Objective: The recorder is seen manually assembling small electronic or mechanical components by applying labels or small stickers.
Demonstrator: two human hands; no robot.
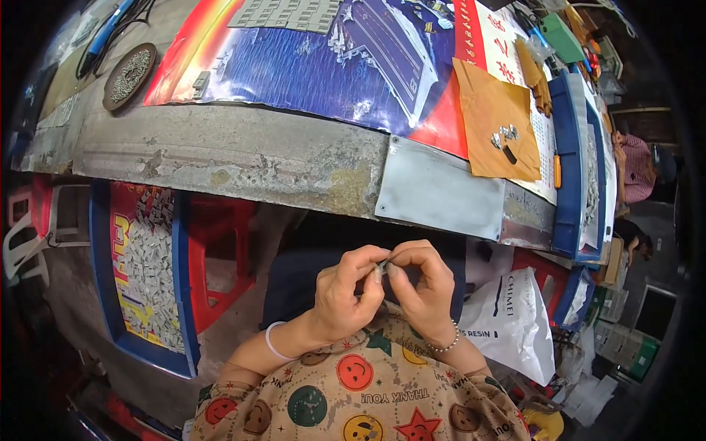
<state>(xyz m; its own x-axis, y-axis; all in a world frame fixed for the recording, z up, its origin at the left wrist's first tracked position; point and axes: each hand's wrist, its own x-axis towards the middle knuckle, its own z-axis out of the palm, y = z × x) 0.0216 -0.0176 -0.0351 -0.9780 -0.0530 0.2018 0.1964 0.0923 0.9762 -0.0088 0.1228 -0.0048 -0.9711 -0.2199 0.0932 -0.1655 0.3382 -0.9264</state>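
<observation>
My left hand [344,292] and my right hand [424,285] meet in front of my chest, below the table's near edge. Between the fingertips of both is a small dark grey piece [382,265]; the fingers cover most of it, so its kind does not show. Up on the table, a single light grey plastic part [201,84] stands on the poster's left side. Rows of similar flat grey parts [287,15] lie together at the poster's far edge. A round brown dish [112,95] of tiny metal pieces sits at the far left.
A blue tray [188,316] of grey pieces is at my left, beside a red stool [235,272]. Brown paper [478,95] bears small shiny bits. An orange-handled tool [557,171] lies near another blue tray [566,213]. A white sack [515,323] is right; a person [637,169] sits beyond.
</observation>
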